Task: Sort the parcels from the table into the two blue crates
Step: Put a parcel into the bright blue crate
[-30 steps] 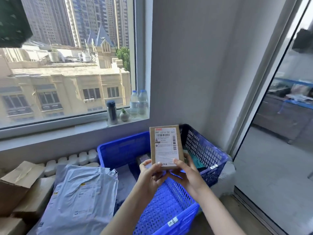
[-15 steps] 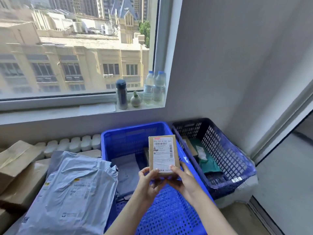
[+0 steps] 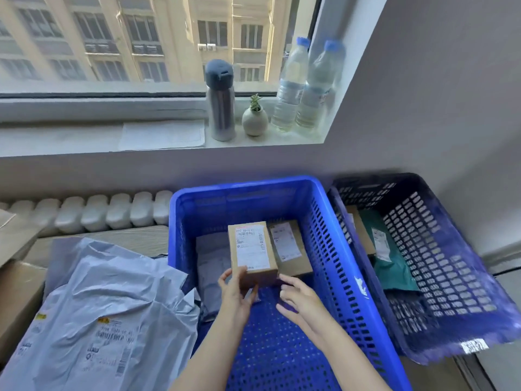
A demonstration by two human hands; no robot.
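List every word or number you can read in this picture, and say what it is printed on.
"890": start of the top line of the label on the held box; the rest is blurred.
Label on the second box: unreadable.
Print on the grey mailer bag: blurred.
Label on the green parcel: blurred.
Sticker on the dark crate: blurred.

The label (image 3: 251, 249) on the cardboard box (image 3: 265, 276) blurs beyond reading.

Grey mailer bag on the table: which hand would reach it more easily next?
Probably the left hand: the grey mailer bag lies on its side of the bright blue crate. It grips the small cardboard box, though; the right hand is free but farther off.
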